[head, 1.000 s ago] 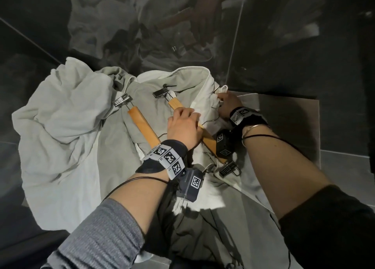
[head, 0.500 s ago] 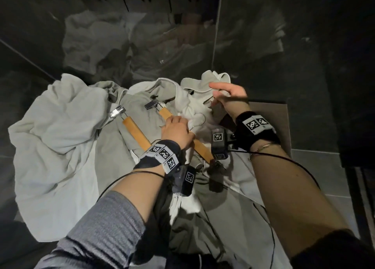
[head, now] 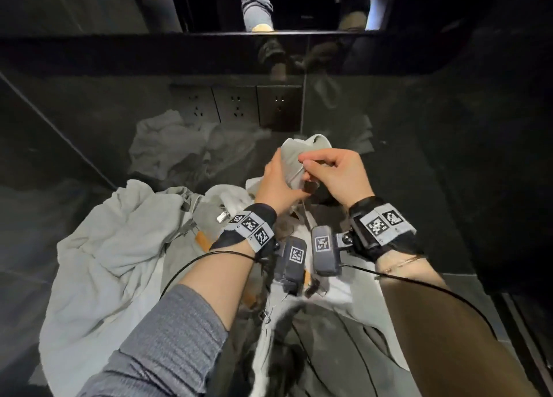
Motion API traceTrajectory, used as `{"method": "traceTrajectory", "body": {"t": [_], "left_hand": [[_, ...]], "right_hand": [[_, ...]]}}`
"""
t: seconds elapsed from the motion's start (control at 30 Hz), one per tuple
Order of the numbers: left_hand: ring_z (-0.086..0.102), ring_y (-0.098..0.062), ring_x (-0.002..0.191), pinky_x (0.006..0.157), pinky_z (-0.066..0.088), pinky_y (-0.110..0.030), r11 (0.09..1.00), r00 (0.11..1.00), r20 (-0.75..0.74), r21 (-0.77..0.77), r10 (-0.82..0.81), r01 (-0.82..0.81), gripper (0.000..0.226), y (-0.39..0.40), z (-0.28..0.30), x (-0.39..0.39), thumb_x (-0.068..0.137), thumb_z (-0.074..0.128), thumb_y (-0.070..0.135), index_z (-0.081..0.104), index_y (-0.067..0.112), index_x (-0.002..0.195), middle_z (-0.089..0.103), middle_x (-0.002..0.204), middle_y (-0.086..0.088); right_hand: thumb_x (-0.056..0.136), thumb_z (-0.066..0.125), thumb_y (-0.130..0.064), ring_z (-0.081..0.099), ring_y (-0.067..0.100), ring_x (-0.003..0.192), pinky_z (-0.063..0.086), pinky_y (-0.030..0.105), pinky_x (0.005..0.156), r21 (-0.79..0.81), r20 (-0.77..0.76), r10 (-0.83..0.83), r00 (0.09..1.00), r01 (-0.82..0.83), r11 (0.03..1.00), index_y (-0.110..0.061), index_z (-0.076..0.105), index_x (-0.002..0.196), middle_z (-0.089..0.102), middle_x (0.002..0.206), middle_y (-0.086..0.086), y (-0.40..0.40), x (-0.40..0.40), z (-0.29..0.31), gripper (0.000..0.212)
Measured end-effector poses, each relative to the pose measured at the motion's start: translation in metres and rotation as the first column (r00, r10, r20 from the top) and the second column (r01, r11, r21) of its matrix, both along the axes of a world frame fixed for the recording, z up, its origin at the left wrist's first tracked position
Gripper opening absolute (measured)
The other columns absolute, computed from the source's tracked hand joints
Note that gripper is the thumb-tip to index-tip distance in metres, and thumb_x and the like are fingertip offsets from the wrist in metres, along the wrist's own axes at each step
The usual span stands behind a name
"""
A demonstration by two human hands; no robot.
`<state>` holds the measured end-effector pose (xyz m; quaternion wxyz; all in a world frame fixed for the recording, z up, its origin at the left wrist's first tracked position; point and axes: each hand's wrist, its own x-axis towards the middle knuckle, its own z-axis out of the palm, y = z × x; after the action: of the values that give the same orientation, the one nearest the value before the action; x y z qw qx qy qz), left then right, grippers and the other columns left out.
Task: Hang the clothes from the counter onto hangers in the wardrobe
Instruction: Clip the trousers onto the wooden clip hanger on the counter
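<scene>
Both hands are gripping a pale grey garment (head: 294,154) between them, left hand (head: 276,184) clasping its side, right hand (head: 335,175) pinching its edge.

Both hands, left (head: 276,181) and right (head: 338,175), grip a pale garment (head: 294,154) above the clothes pile (head: 113,247).

Pale grey garment (head: 302,154) lifted above counter pile.
Bunched, gripped by both hands; wooden hanger (head: 203,241) half-buried beneath.
</scene>
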<state>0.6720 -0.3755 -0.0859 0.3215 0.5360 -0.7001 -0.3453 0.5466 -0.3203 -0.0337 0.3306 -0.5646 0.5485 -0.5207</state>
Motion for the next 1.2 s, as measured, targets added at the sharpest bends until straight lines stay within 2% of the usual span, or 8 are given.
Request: {"method": "traceTrajectory", "body": {"t": [0.17,0.43,0.63,0.77,0.93,1.07,1.13,1.2], "left_hand": [[0.059,-0.033,0.112,0.093,0.047,-0.036,0.976,0.995,0.085,0.207,0.044,-0.061,0.038,0.001,-0.035,0.024,0.085,0.058,0.009,0.056,0.009,0.123,0.064,0.12,-0.016],[0.06,-0.026,0.111,0.097,0.047,-0.034,0.985,0.957,-0.265,0.155,0.116,-0.076,0.045,-0.001,-0.024,0.029,0.081,0.042,-0.002,0.056,0.004,0.124,0.064,0.118,-0.016],[0.062,-0.006,0.062,0.054,0.049,-0.02,0.961,0.852,-0.52,0.261,0.062,0.09,0.008,0.02,-0.018,0.052,0.092,0.056,0.01,0.061,0.015,0.095,0.065,0.073,0.003],[0.05,-0.008,0.031,0.028,0.036,-0.015,0.733,0.661,-0.693,0.603,0.287,0.314,0.025,0.037,-0.032,0.069,0.098,0.047,0.029,0.062,0.01,0.09,0.061,0.053,-0.001],[0.062,-0.014,0.043,0.039,0.05,-0.019,0.66,0.739,-0.609,0.685,0.287,0.308,0.034,0.048,-0.054,0.083,0.097,0.047,0.038,0.061,0.007,0.095,0.068,0.065,-0.008],[0.063,-0.013,0.064,0.05,0.053,-0.015,0.655,0.84,-0.518,0.693,0.162,0.301,0.013,0.057,-0.067,0.099,0.089,0.064,0.01,0.063,0.005,0.101,0.067,0.086,-0.008],[0.061,-0.011,0.058,0.046,0.048,-0.014,0.662,0.912,-0.406,0.7,0.058,0.269,0.012,0.058,-0.067,0.103,0.084,0.069,0.006,0.065,0.004,0.095,0.067,0.078,-0.007],[0.054,-0.01,0.045,0.042,0.043,-0.016,0.69,0.913,-0.392,0.692,0.114,0.211,0.017,0.057,-0.065,0.103,0.086,0.067,0.008,0.064,-0.001,0.1,0.062,0.072,-0.008]], "right_hand": [[0.086,0.063,0.0,0.069,0.006,0.08,0.055,0.018,0.082,-0.021,-0.006,0.038,0.999,-0.038,0.999,-0.007,0.072,0.102,0.071,0.091,0.003,0.004,0.015,-0.016,0.02],[0.082,0.068,-0.001,0.066,0.013,0.099,0.053,0.028,0.092,-0.149,0.117,-0.035,0.992,0.052,0.987,-0.011,0.068,0.104,0.069,0.101,0.004,-0.003,0.026,-0.024,0.025],[0.084,0.059,0.004,0.064,0.016,0.105,0.051,0.027,0.095,-0.136,0.139,-0.036,0.99,0.055,0.989,-0.008,0.066,0.105,0.066,0.109,0.013,-0.014,0.038,-0.033,0.025],[0.084,0.058,0.006,0.065,0.015,0.1,0.051,0.022,0.092,-0.028,0.051,0.02,0.998,-0.019,0.999,-0.01,0.066,0.097,0.066,0.109,0.016,-0.019,0.054,-0.054,0.022],[0.084,0.058,0.005,0.064,0.01,0.097,0.047,0.015,0.089,0.09,-0.014,0.075,0.997,-0.074,0.993,-0.014,0.069,0.093,0.066,0.107,0.011,-0.02,0.067,-0.082,0.024],[0.085,0.057,0.005,0.062,0.007,0.096,0.046,0.006,0.082,0.196,-0.064,0.115,0.991,-0.1,0.975,-0.014,0.069,0.094,0.062,0.112,0.007,-0.019,0.08,-0.096,0.025],[0.083,0.059,0.002,0.056,0.011,0.111,0.047,0.017,0.092,0.187,-0.063,0.075,0.995,-0.062,0.98,-0.024,0.067,0.099,0.052,0.126,0.003,-0.021,0.085,-0.1,0.031],[0.086,0.06,-0.007,0.043,-0.001,0.117,0.038,0.005,0.091,0.165,-0.135,-0.008,0.991,0.03,0.986,-0.03,0.064,0.11,0.041,0.138,-0.001,-0.02,0.087,-0.1,0.034]]}}
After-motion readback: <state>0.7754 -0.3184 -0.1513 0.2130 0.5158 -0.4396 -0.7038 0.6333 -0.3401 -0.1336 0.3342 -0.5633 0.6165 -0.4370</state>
